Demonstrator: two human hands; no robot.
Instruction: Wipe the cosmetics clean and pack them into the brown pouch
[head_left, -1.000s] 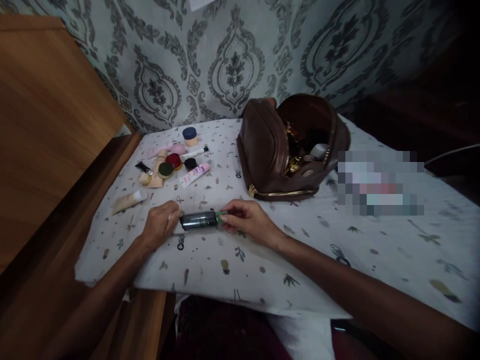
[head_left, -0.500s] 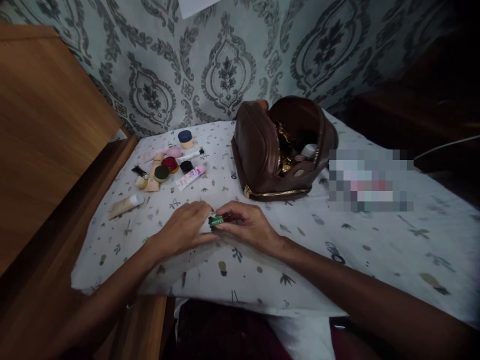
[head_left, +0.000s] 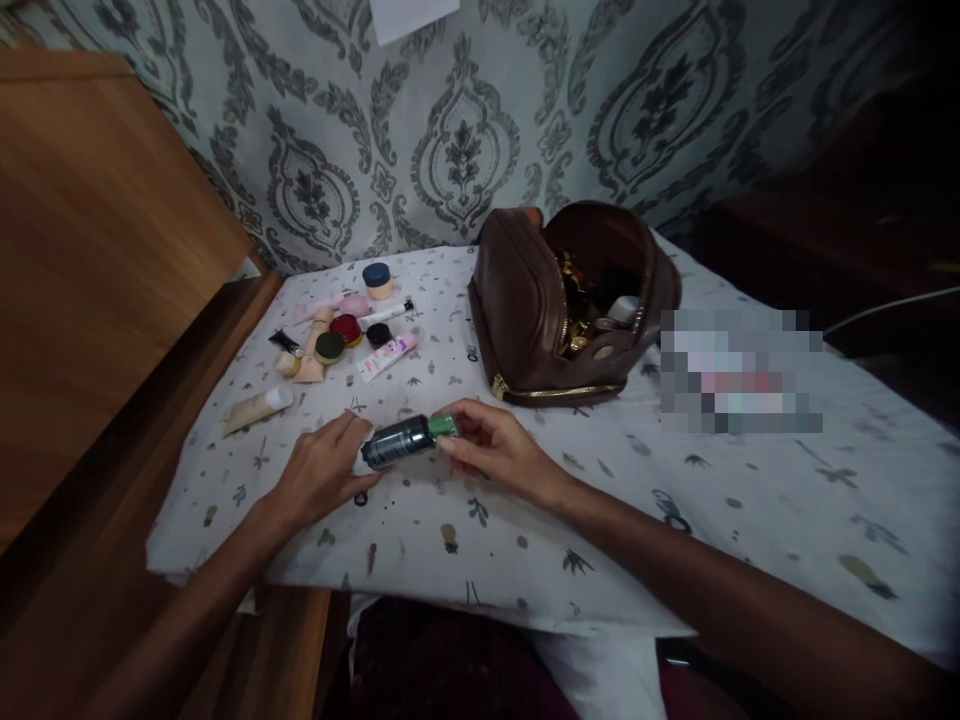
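Note:
A dark, shiny bottle with a green end (head_left: 401,441) lies level between my two hands, just above the cloth. My right hand (head_left: 499,447) pinches the green end between thumb and fingers. At the opposite end my left hand (head_left: 319,465) is closed around a white part; whether this belongs to the bottle or is something separate, I cannot tell. Beyond my right hand stands a brown cosmetic bag (head_left: 540,320), unzipped, with gold-coloured and white items inside. The tan tube with a white cap (head_left: 257,410) rests on the cloth beyond my left hand.
Several jars and tubes cluster at the back left, among them a blue-lidded jar (head_left: 377,281) and a pink-capped tube (head_left: 388,356). A wooden panel (head_left: 97,230) rises at the left. The patterned cloth (head_left: 517,510) covers the surface; a blurred patch hides items at right.
My left hand has moved left, away from my right hand. The bottle's dark body now shows between them, where only its green end showed before. The view has shifted slightly.

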